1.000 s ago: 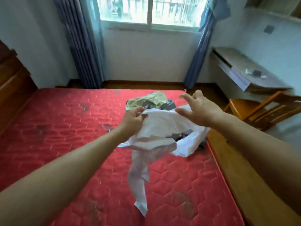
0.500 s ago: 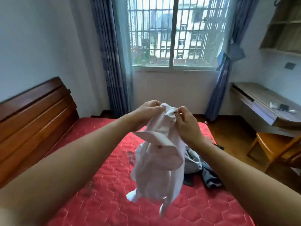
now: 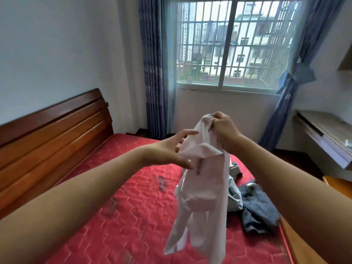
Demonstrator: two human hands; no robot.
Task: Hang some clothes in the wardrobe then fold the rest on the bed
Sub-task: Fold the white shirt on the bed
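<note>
Two bare hands meet over the bed. The right hand (image 3: 222, 128) pinches the bunched top of a thin white shirt (image 3: 205, 187), its fingers curled tight on the cloth. The left hand (image 3: 171, 149) is spread, fingers straight, with the thumb at the shirt's stiff pointed collar. The shirt hangs limp and creased over a red quilted mattress (image 3: 114, 216) stitched in hexagons. It partly hides a crumpled heap of dark grey clothes (image 3: 257, 208) near the mattress's right edge. A glossy brown wooden headboard (image 3: 53, 134) of flat slats stands on the left. A barred sliding window (image 3: 228, 44) sits between pleated blue curtains (image 3: 152, 73), and a pale wooden desk (image 3: 323, 134) lines the right wall.
</note>
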